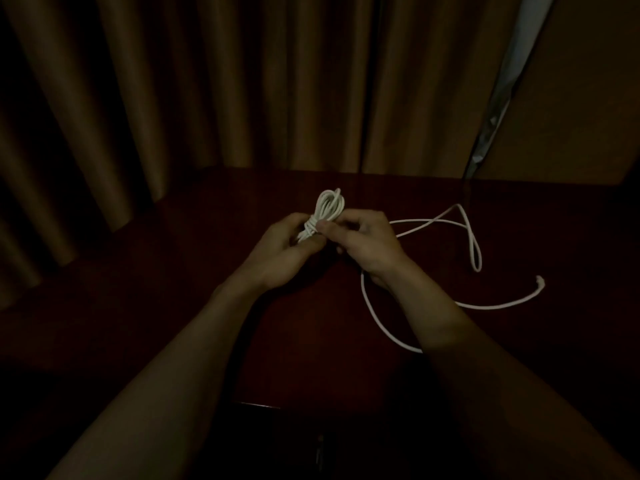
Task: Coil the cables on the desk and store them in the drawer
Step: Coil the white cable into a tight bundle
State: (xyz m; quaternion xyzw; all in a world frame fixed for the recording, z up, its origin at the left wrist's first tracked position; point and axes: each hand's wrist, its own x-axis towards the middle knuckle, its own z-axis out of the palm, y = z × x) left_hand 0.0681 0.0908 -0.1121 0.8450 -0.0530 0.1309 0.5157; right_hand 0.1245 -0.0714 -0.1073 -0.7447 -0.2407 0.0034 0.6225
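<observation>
A white cable wound into a small coil (pixel 328 206) is held above the dark red desk (pixel 194 271). My left hand (pixel 282 252) grips the lower end of the coil, where turns are wrapped around it. My right hand (pixel 363 240) pinches the coil from the right with thumb and fingers. A second white cable (pixel 474 251) lies loose on the desk to the right, in open loops; one end (pixel 539 280) points right, and part of it runs under my right forearm.
Brown curtains (pixel 207 81) hang behind the desk and along its left side. A dark cord (pixel 468 188) drops onto the desk at the back right. A drawer front (pixel 263 407) is faintly visible below the near edge. The room is dim.
</observation>
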